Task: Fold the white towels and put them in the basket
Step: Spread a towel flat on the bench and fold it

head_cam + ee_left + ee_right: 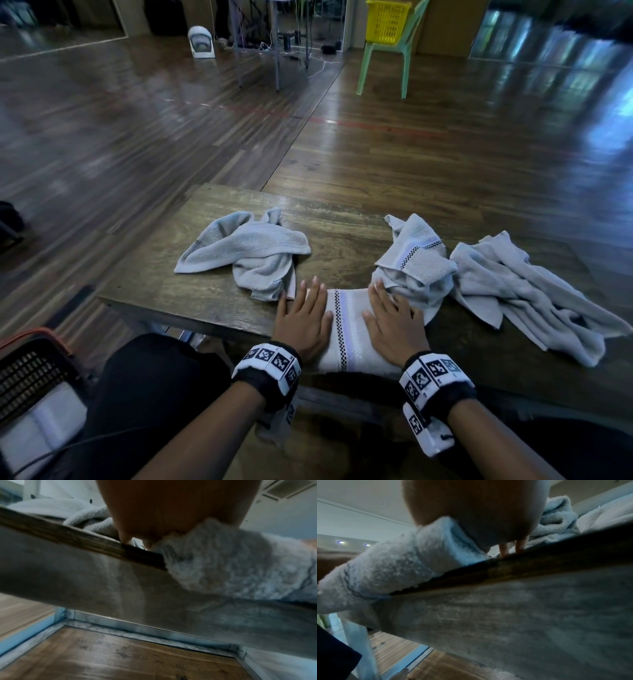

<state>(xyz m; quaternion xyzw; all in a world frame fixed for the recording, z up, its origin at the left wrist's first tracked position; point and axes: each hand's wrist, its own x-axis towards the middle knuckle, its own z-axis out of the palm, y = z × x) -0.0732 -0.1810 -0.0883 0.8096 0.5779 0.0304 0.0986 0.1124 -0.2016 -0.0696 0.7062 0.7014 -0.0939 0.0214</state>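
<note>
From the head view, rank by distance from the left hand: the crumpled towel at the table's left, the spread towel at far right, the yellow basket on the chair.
From the left hand:
1. Crumpled towel, just beyond the fingertips.
2. Spread towel, table's right end.
3. Yellow basket, on the chair across the room.

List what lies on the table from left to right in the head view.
Crumpled towel on the left → left hand → folded towel with checked stripe → right hand → crumpled striped towel → spread crumpled towel at far right.

A wooden table (164, 274) bears one folded towel (349, 329) and three crumpled towels (253, 253).
</note>
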